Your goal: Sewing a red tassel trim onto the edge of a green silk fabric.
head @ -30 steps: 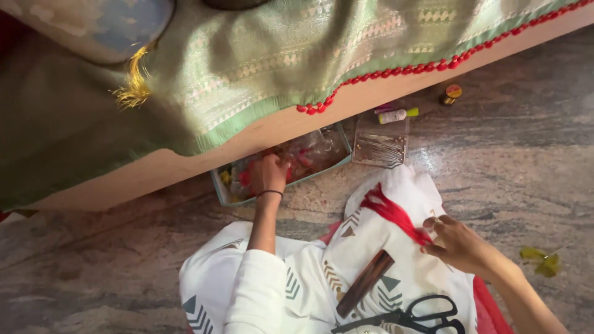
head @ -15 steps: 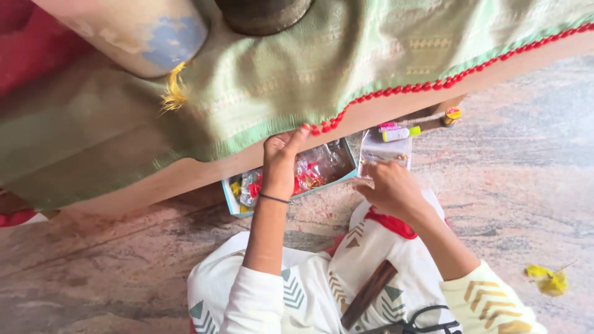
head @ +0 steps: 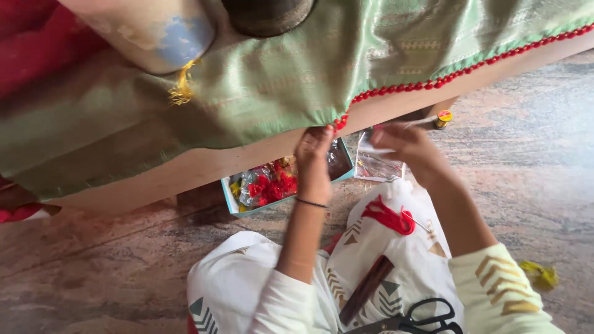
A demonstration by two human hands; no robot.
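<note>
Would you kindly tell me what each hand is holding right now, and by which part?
The left hand pinches the green cloth at its red-beaded lower edge. The right hand is raised beside it; whether its fingertips hold anything cannot be told.

The left hand [head: 314, 162] reaches up to the hem of a green cloth [head: 260, 80], its fingers [head: 322, 132] pinching the corner where a red beaded trim [head: 470, 69] begins. The right hand [head: 411, 148] is raised just beside it, near the same edge, its fingers curled; whether they hold anything cannot be told. The cloth hangs over a wooden ledge [head: 204, 167]. Under the ledge, on the stone floor [head: 93, 260], lies an open box [head: 281, 180] with red and yellow bits inside. A bunch of red thread [head: 388, 216], a brown stick [head: 366, 289] and black scissors [head: 427, 318] lie on the person's lap.
</note>
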